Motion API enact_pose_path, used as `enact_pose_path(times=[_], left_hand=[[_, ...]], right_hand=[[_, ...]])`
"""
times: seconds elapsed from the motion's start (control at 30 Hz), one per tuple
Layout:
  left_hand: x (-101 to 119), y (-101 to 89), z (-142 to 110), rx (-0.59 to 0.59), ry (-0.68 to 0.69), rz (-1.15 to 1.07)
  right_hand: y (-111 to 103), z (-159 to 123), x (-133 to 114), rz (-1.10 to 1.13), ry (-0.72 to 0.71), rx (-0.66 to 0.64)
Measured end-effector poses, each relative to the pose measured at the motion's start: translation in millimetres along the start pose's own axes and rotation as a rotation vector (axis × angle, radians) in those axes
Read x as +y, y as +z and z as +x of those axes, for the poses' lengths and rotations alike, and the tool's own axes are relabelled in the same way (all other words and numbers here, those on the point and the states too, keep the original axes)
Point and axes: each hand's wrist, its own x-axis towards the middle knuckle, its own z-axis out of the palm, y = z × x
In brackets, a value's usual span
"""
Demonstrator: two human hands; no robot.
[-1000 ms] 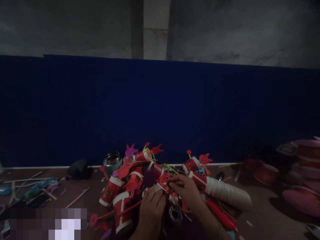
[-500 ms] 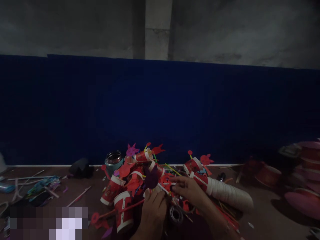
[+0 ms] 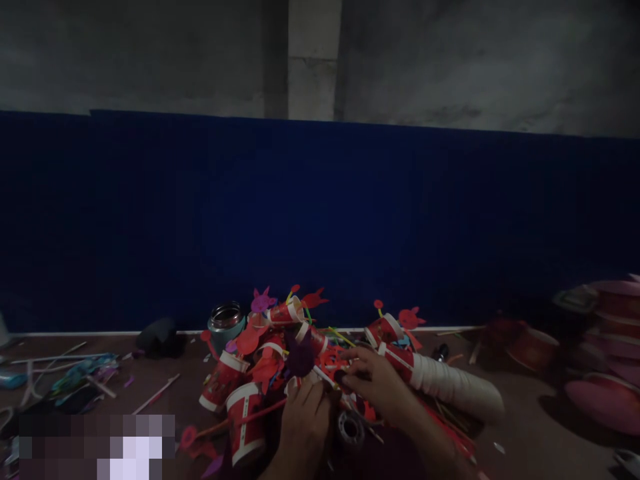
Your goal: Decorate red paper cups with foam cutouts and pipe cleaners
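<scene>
My left hand (image 3: 306, 417) is closed around a paper cup (image 3: 294, 385), mostly hidden under the fingers. A dark purple paper cutout (image 3: 301, 359) stands up at this cup, and a pale straw (image 3: 326, 377) slants from it toward my right hand. My right hand (image 3: 373, 377) pinches a small dark round piece (image 3: 341, 379) between thumb and fingers, close to the straw's end. Around both hands lie red paper cups (image 3: 246, 423) with straws and red cutouts (image 3: 267, 367). A roll of tape (image 3: 351, 428) lies below, between my wrists.
Right of my right hand lies a long stack of nested paper cups (image 3: 455, 387). Behind the pile stands a teal metal flask (image 3: 227, 323). Straws and scraps (image 3: 85, 373) litter the table's left; pink and red stacked items (image 3: 607, 360) stand far right. A blue panel (image 3: 320, 220) rises behind.
The purple cutout has shifted slightly left and down. My right fingers have moved a little left, with the dark round piece closer to the straw's end. The view has shifted slightly.
</scene>
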Motion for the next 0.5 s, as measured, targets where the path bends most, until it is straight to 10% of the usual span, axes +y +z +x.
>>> enact_pose_path(times=[0.5], left_hand=[[-0.5,8.6,-8.8,0.06,-0.024,-0.015]], right_hand=[[7.9,7.7,21.4,0.086,0.039,0.067]])
